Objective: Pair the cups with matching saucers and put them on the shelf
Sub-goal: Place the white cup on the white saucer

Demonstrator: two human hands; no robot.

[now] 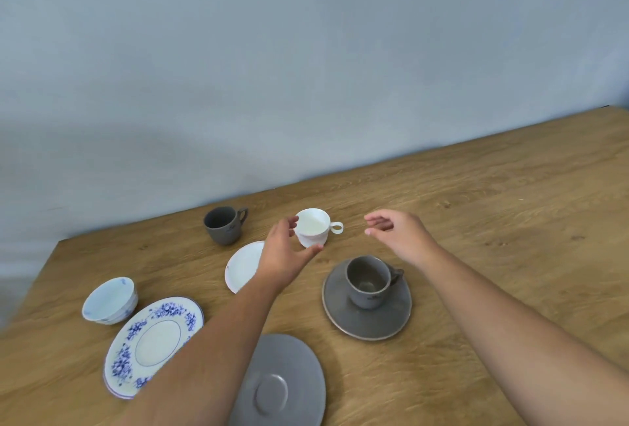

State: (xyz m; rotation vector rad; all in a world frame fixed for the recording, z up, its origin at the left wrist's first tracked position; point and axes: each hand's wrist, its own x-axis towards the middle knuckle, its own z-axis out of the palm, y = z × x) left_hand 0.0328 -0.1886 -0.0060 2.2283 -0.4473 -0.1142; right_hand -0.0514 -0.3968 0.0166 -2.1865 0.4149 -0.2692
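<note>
Two hands are seen above a wooden desk set against a pale blue wall; the left hand is wrapped around the white cup, with the thumb at the cup's lower near side and a finger at its far rim; the cup is tilted, its mouth turned toward the camera and its loop handle pointed to the right; whether its base touches the desk cannot be told. The right hand is held open and empty, fingers loosely curled, just to the right of the cup's handle and apart from it. A white saucer is found just beneath the left wrist, near and to the lower left of the white cup, partly hidden by the forearm. Below the right hand, a grey cup is set upright on a grey saucer; a second grey saucer lies bare at the near edge, between the two forearms. A dark grey cup stands alone at the back, left of the white cup and apart from it. At the left, a blue-patterned cup is placed just beside a blue floral saucer, not on it; the saucer's near edge is covered by the left forearm.
</note>
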